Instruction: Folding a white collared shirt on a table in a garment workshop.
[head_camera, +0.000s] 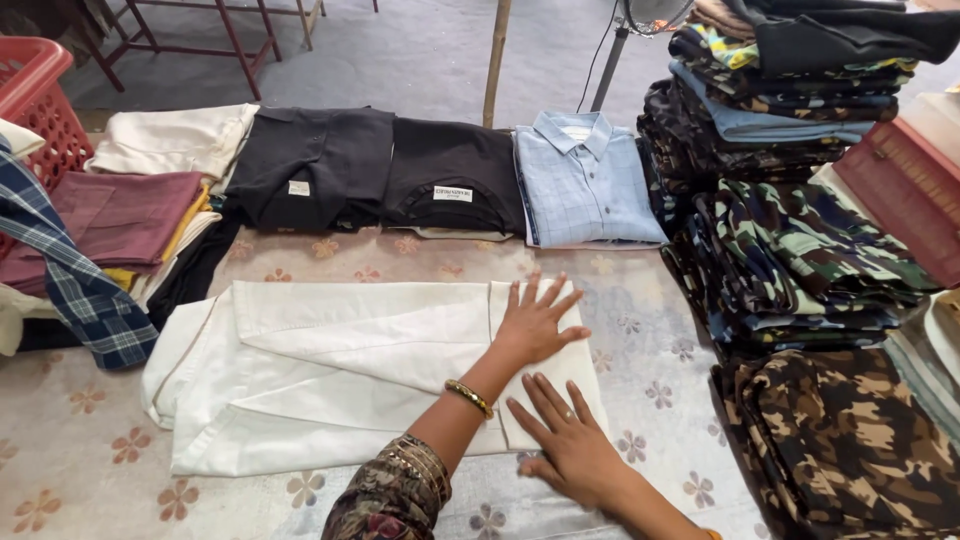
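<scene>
A white garment (330, 370), partly folded, lies spread on the floral-patterned table cover in front of me. My left hand (535, 322) rests flat on its right end with fingers spread; a gold bangle sits on that wrist above a patterned sleeve. My right hand (572, 440), wearing a ring, lies flat with its palm down on the garment's lower right corner, just below the left hand. Neither hand grips anything.
Folded clothes line the back: a cream piece (175, 140), two black garments (320, 165), a light blue shirt (585, 180). Tall stacks of camouflage clothing (800, 260) fill the right side. A maroon pile (120, 215), a plaid cloth (80, 290) and a red basket (40, 100) sit left.
</scene>
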